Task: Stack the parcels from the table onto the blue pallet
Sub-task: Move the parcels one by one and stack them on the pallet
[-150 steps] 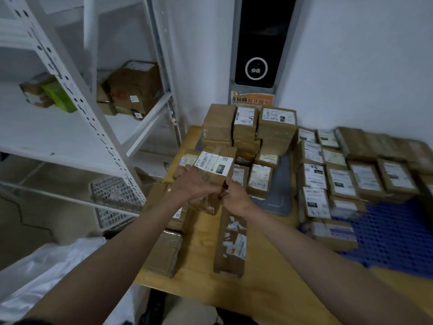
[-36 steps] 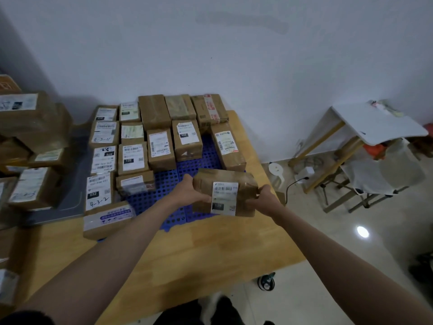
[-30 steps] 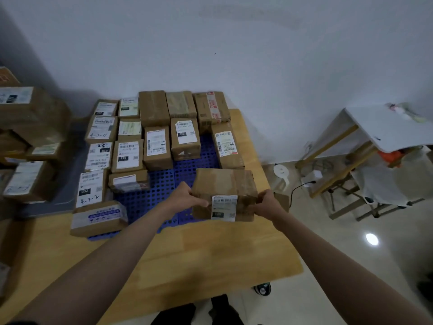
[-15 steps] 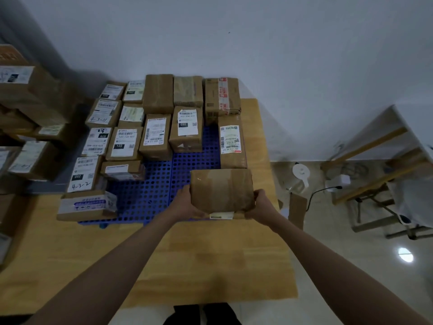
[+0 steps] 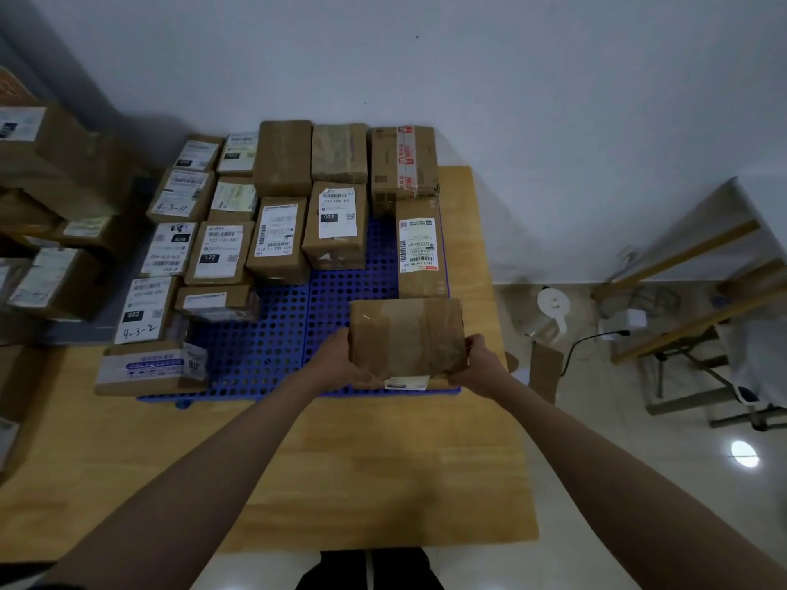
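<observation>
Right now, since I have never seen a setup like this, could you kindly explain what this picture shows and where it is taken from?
There is no machine: a person wears one camera on the head, looking down at both bare arms. The left hand and right hand grip a brown taped parcel by its sides, at the near right corner of the blue pallet. The pallet lies on a wooden table and already carries rows of labelled parcels.

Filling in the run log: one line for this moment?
phase: placing | held: taped parcel | left hand, right hand gripping | over: blue pallet front right corner
</observation>
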Demonstrator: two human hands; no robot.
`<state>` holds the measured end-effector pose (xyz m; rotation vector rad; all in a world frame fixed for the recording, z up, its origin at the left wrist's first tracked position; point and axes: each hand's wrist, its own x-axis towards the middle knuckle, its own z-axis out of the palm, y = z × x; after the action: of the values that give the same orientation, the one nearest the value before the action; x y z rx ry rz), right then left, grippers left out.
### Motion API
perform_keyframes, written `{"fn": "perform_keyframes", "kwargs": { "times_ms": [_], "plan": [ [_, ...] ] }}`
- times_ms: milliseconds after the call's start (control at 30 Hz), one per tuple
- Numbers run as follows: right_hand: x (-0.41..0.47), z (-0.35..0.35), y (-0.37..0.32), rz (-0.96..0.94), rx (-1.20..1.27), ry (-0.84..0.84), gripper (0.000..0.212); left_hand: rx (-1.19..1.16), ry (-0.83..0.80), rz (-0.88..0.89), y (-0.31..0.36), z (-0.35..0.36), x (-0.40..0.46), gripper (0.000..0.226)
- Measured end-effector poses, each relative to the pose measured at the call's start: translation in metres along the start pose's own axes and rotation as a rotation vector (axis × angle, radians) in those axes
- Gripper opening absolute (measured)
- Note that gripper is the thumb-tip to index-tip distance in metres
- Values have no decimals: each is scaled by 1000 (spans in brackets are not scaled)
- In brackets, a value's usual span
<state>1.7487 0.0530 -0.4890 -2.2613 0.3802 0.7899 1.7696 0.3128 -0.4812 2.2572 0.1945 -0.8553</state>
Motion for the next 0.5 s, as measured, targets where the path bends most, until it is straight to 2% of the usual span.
{"fn": "perform_keyframes", "kwargs": {
  "times_ms": [133,300,400,500],
  "plan": [
    [-4,0,2,-12,-39,13,67,-13,-11,8,0,3,-3,89],
    [-20,-7,-7,2,-107,-13,96,60,-29,-20,5,-5,-14,96],
    [-34,-19,-21,-3,-205,4,94,250,-86,-22,13,-18,-22,111],
    [-50,-38,-39,-6,-334,-42,82,418,-141,-64,26,-37,-37,120]
  ]
}}
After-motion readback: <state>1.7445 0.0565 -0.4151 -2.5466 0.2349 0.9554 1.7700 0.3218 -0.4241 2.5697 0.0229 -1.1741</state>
